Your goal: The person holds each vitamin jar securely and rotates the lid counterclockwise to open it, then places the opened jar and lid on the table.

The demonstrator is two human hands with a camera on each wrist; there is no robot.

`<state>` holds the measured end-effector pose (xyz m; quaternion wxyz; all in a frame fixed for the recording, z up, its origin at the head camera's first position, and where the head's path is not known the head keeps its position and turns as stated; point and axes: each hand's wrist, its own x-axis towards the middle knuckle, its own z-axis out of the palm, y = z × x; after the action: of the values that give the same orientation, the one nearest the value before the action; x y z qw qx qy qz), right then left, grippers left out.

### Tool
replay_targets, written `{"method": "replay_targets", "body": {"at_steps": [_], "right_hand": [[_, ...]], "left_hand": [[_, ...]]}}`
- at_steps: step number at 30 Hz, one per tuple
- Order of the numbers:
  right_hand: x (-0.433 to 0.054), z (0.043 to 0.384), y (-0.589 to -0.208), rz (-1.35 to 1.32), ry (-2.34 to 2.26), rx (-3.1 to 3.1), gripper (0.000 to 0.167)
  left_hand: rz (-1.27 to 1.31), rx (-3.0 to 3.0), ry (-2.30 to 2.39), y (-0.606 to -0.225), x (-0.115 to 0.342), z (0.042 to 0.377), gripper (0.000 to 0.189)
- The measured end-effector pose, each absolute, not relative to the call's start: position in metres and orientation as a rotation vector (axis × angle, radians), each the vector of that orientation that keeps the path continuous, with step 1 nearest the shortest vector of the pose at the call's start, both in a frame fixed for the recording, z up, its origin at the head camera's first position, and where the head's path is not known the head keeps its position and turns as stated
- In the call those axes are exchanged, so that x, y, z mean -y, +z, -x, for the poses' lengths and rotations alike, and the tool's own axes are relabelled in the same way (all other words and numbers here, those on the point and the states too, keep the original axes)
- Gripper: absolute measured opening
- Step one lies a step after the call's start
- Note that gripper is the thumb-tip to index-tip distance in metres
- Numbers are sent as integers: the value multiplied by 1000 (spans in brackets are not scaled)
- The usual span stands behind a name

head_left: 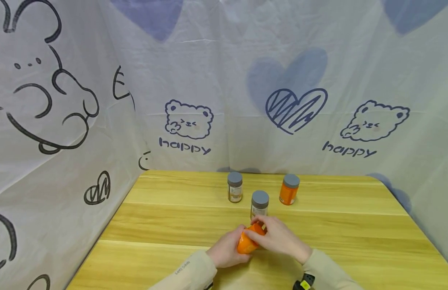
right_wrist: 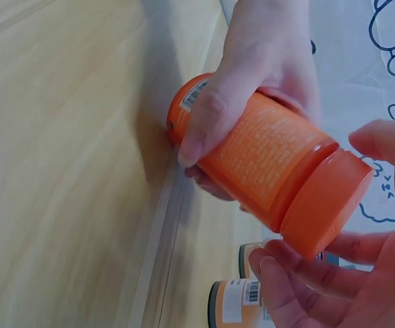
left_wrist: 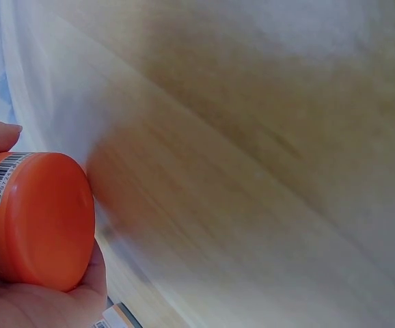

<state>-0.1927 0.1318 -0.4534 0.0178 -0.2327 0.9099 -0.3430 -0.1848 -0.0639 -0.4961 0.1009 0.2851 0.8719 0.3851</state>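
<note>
An orange bottle with an orange screw lid is tilted above the wooden table. My left hand grips the bottle round its body, thumb across the printed side. The flat orange base and a barcode label show in the left wrist view. My right hand is at the lid end. In the right wrist view its fingers curl beneath the lid's edge, while the thumb stands slightly off the other side. Just beyond the right hand stands a grey-lidded bottle, its lower part hidden behind the fingers.
Farther back on the wooden table stand another grey-lidded bottle with a pale label and an orange bottle with a grey lid. A white printed cloth hangs along the table's back edge and sides.
</note>
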Motion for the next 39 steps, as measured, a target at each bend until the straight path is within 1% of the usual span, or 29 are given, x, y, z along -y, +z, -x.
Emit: {"method": "replay_targets", "body": {"at_steps": [8, 14, 18, 26, 39], "right_hand": [[-130, 190, -448, 563, -1078, -2844, 42], [-128, 188, -445, 443, -1033, -2877, 36], [-127, 187, -445, 400, -1023, -2871, 36], [-129, 186, -443, 422, -1042, -2828, 35], [-132, 187, -442, 552, -1072, -2783, 32]], "left_hand": [[-849, -2582, 1143, -497, 64, 185, 49], [-848, -2601, 1138, -498, 65, 184, 49], [-852, -2619, 1124, -498, 64, 184, 49], [-861, -2609, 1123, -495, 64, 182, 48], [-834, -2600, 1104, -494, 63, 183, 48]]}}
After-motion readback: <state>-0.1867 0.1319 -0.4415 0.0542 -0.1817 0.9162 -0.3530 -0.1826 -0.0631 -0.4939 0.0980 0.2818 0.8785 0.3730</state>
